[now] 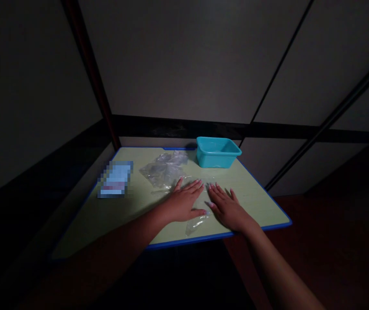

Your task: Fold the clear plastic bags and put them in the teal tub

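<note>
My left hand and right hand lie flat, uncurled, at clear plastic; tabletop extends right to blue edging.

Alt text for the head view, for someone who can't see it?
The left hand and right hand rest palms down at clear plastic film on a blue-edged table. Crumpled plastic lies beyond the left hand, a teal tub stands back right, and a pixelated item lies left.

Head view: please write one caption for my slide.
Left hand and right hand touch clear plastic film before a turquoise rectangular plastic tub.
</note>
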A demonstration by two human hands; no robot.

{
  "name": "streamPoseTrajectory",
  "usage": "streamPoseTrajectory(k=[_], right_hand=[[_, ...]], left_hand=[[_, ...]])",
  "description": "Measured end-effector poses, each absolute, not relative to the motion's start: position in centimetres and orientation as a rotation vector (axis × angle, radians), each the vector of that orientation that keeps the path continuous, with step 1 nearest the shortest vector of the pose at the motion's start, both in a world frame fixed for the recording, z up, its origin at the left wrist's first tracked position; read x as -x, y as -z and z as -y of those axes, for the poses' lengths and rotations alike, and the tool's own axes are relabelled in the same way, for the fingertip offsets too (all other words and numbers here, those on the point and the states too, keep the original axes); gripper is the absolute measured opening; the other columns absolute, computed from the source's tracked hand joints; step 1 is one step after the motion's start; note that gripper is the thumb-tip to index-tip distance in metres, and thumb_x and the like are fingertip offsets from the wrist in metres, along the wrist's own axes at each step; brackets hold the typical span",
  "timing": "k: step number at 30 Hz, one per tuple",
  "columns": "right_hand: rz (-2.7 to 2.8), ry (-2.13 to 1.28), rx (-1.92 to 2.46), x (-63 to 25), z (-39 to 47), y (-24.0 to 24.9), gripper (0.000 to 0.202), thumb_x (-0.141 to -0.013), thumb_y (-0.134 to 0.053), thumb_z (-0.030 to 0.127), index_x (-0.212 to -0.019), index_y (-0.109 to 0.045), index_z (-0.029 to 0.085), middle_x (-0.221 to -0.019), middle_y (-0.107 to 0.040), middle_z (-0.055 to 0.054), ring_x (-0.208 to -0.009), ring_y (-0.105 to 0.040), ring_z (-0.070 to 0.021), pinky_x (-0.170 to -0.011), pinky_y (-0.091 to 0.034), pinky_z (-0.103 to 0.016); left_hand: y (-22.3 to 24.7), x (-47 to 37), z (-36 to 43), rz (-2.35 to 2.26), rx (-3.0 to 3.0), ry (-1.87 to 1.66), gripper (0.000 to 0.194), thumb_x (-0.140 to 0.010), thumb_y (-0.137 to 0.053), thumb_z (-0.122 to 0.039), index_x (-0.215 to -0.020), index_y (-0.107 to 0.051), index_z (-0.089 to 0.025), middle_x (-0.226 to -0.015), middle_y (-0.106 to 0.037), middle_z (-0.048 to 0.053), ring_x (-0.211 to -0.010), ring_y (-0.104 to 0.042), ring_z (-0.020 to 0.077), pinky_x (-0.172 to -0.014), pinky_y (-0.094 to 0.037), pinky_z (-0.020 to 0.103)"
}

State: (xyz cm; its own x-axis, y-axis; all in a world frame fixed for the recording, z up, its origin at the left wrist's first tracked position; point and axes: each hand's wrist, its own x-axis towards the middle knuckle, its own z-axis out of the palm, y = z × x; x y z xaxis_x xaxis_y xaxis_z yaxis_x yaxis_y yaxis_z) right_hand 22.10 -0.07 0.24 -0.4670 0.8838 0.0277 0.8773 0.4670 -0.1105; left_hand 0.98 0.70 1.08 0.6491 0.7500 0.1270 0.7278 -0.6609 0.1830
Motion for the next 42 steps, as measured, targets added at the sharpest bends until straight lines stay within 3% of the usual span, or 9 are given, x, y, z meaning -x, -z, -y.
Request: streamPoseTrajectory(k=[9, 13, 17, 20, 24, 34, 36, 42], right_hand=[[2.601, -0.192, 1.693, -23.9, 0.1, -0.6, 0.056, -0.093, -0.024, 0.046, -0.145, -0.013, 0.026, -0.15, -0.019, -0.004, -0.139, -0.012, -0.0239, -0.106, -0.013, -0.061], [2.56, -0.161, 1.716, -24.8, 0.1, -0.5, 0.055, -0.094, -0.024, 0.046, -0.145, -0.014, 0.027, -0.15, -0.02, -0.005, -0.138, -0.014, -0.0249, -0.105, -0.015, -0.062], [2.534, -0.128, 1.731, -24.7, 0.2, -0.4, 0.055, -0.094, -0.024, 0.046, -0.145, -0.016, 0.027, -0.15, -0.021, -0.005, -0.138, -0.016, -0.0249, -0.105, -0.017, -0.062], [2.529, -0.138, 1.746, -24.6, 0.2, -0.5, 0.055, -0.094, -0.024, 0.046, -0.145, -0.017, 0.026, -0.15, -0.02, -0.004, -0.138, -0.016, -0.0241, -0.105, -0.016, -0.061], [2.509, -0.142, 1.737, -24.6, 0.2, -0.4, 0.054, -0.094, -0.025, 0.046, -0.144, -0.019, 0.027, -0.15, -0.02, -0.003, -0.138, -0.016, -0.0237, -0.105, -0.016, -0.06], [2.481, -0.146, 1.711, -24.8, 0.3, -0.2, 0.055, -0.093, -0.027, 0.047, -0.144, -0.021, 0.028, -0.15, -0.023, -0.004, -0.137, -0.019, -0.0253, -0.105, -0.018, -0.06], [2.48, -0.147, 1.713, -24.8, 0.3, -0.2, 0.055, -0.093, -0.027, 0.047, -0.144, -0.02, 0.028, -0.15, -0.023, -0.004, -0.137, -0.02, -0.0251, -0.105, -0.018, -0.06], [2.481, -0.142, 1.696, -24.9, 0.2, -0.2, 0.055, -0.093, -0.027, 0.047, -0.144, -0.021, 0.028, -0.149, -0.024, -0.004, -0.137, -0.02, -0.0258, -0.105, -0.018, -0.059]], left_hand=[[-1.5, 1.6, -1.6, -1.282, -2.547, 0.068, 0.082, -0.079, -0.044, -0.066, -0.145, -0.016, -0.025, -0.152, -0.007, 0.011, -0.139, -0.008, 0.0283, -0.103, 0.001, 0.063], [-2.3, 2.1, -1.7, -1.353, -2.559, 0.001, 0.074, -0.08, -0.049, -0.062, -0.141, -0.029, -0.025, -0.151, -0.014, 0.014, -0.138, -0.012, 0.032, -0.102, -0.002, 0.065], [-3.3, 1.1, -0.9, -1.137, -2.722, -0.369, 0.044, -0.083, -0.054, -0.051, -0.119, -0.056, -0.026, -0.143, -0.035, 0.011, -0.134, -0.023, 0.0285, -0.107, -0.016, 0.05], [-3.4, -0.1, -0.2, -0.76, -2.764, -0.498, 0.037, -0.075, -0.063, -0.052, -0.1, -0.064, -0.024, -0.125, -0.048, 0.009, -0.122, -0.036, 0.0248, -0.101, -0.029, 0.036], [-3.0, -0.7, 0.1, -0.687, -2.737, -0.473, 0.039, -0.066, -0.07, -0.056, -0.083, -0.064, -0.022, -0.105, -0.052, 0.006, -0.106, -0.043, 0.0235, -0.091, -0.035, 0.033], [-3.1, 0.6, -0.6, -0.736, -2.705, -0.262, 0.044, -0.064, -0.068, -0.061, -0.069, -0.054, -0.019, -0.083, -0.052, 0.002, -0.09, -0.045, 0.0208, -0.077, -0.033, 0.029], [-3.2, 0.8, -0.6, -0.754, -2.699, -0.262, 0.045, -0.065, -0.067, -0.061, -0.069, -0.053, -0.019, -0.082, -0.053, 0.002, -0.089, -0.045, 0.0207, -0.077, -0.033, 0.029], [-2.9, 0.0, 0.3, -0.717, -2.708, -0.371, 0.056, -0.06, -0.069, -0.064, -0.097, -0.058, -0.024, -0.1, -0.051, 0.004, -0.099, -0.043, 0.0239, -0.085, -0.032, 0.033]])
